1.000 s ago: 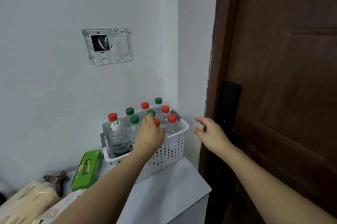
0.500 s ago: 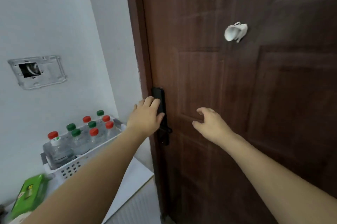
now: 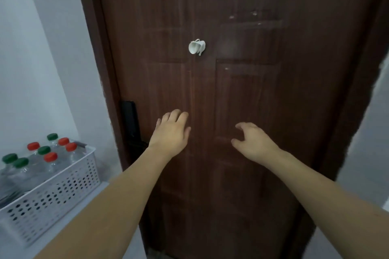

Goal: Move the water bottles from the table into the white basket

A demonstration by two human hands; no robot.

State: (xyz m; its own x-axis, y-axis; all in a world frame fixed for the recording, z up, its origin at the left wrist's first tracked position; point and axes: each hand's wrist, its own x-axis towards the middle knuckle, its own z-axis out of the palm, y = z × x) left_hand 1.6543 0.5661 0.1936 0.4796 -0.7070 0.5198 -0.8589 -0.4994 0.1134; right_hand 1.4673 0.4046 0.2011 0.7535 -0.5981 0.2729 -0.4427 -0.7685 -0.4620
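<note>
At far left we record a white perforated plastic basket (image 3: 52, 193) on a pale table top (image 3: 88, 201), holding upright clear plastic water bottles with red and green screw caps (image 3: 50, 157). Next we list a black lock plate (image 3: 131, 120) at the edge of a dark brown panelled wooden door (image 3: 242, 90), with a small white hook-like fitting (image 3: 196, 47) fixed higher up at its middle. Before the door we note our left hand (image 3: 171, 133), empty with fingers loosely extended, and our right hand (image 3: 253, 140), empty with fingers spread and curled; both are well apart from the basket.
</note>
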